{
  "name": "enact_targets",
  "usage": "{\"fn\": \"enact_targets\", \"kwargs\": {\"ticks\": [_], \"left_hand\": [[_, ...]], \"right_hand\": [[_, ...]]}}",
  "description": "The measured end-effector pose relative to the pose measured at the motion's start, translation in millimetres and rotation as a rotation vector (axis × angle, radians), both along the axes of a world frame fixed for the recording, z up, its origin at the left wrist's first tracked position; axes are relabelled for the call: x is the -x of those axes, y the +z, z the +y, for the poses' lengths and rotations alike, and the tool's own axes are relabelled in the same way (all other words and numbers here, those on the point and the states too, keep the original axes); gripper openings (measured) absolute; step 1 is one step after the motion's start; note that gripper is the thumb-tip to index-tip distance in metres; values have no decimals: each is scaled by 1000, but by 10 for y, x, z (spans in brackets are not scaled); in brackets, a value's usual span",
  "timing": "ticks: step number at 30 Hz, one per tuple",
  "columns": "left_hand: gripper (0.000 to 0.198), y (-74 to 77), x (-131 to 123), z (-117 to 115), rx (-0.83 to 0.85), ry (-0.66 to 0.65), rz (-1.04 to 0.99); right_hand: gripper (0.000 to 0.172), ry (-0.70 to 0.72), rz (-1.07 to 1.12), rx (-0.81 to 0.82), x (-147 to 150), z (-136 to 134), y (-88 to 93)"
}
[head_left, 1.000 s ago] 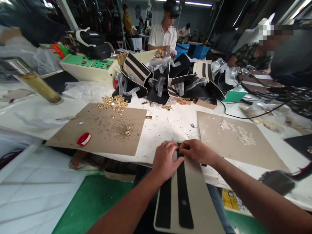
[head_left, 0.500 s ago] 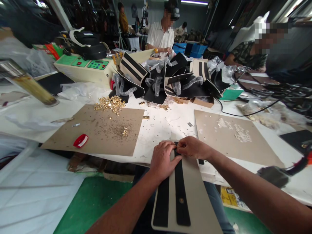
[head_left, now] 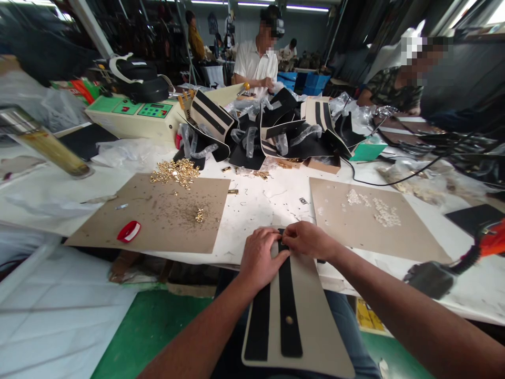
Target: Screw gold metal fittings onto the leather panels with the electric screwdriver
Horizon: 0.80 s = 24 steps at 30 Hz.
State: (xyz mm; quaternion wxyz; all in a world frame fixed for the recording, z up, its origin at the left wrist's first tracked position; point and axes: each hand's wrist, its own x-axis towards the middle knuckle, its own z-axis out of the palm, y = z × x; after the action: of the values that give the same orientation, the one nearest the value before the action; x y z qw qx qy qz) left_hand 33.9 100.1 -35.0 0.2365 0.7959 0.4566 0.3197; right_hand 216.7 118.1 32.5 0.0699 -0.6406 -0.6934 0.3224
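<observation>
The left hand lies on a beige panel, its thumb on a black strip. At the strip's far end, the right hand bunches its fingertips; what they pinch is hidden. On the tabletop, gold fittings lie heaped across one tan board's far edge; a red ring sits nearer.

Two bare forearms are slanting inward as the left hand is lying palm down, thumb standing apart from bent fingers, and the right hand is curling just beside it in a pinching grip.
</observation>
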Motion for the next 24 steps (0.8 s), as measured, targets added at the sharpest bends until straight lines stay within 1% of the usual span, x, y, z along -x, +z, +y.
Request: {"fn": "enact_targets", "kwargs": {"ticks": [4,8,10,11,12,14,16,17,19,21,22,23,24], "left_hand": [[36,-8,5,0,-4,-2,-1],[37,-11,4,4,-14,-2,4],[37,-5,0,2,-22,-1,1],[37,-1,-2,1,-26,1,-3],[37,2,-5,-1,-30,5,-8],[35,4,-7,-2,-39,13,-16],[34,-2,-6,3,-54,10,-14],[34,-7,-5,8,-64,6,-12],[33,-17,-2,22,-80,-10,-9],[30,-23,-2,36,-85,-17,-3],[29,-24,-4,42,-84,-19,2],[29,-23,-6,47,-84,-18,6],[28,-23,-8,50,-86,-16,9]], "right_hand": [[11,-20,-53,-12,37,26,-25],[8,-32,-46,-46,50,81,-74],[10,-54,-18,-71,36,34,-74],[14,-69,17,-87,18,-33,-64],[19,-98,80,-116,-10,-139,-48],[26,-219,267,-229,-100,-473,-7],[29,-435,430,-417,-237,-944,24],[31,-565,436,-520,-323,-1203,28],[39,-862,320,-695,-528,-1696,0],[51,-1112,162,-736,-777,-2062,-89],[60,-1195,99,-723,-912,-2176,-155],[68,-1240,54,-699,-1046,-2240,-232],[75,-1242,26,-675,-1173,-2260,-316]]}}
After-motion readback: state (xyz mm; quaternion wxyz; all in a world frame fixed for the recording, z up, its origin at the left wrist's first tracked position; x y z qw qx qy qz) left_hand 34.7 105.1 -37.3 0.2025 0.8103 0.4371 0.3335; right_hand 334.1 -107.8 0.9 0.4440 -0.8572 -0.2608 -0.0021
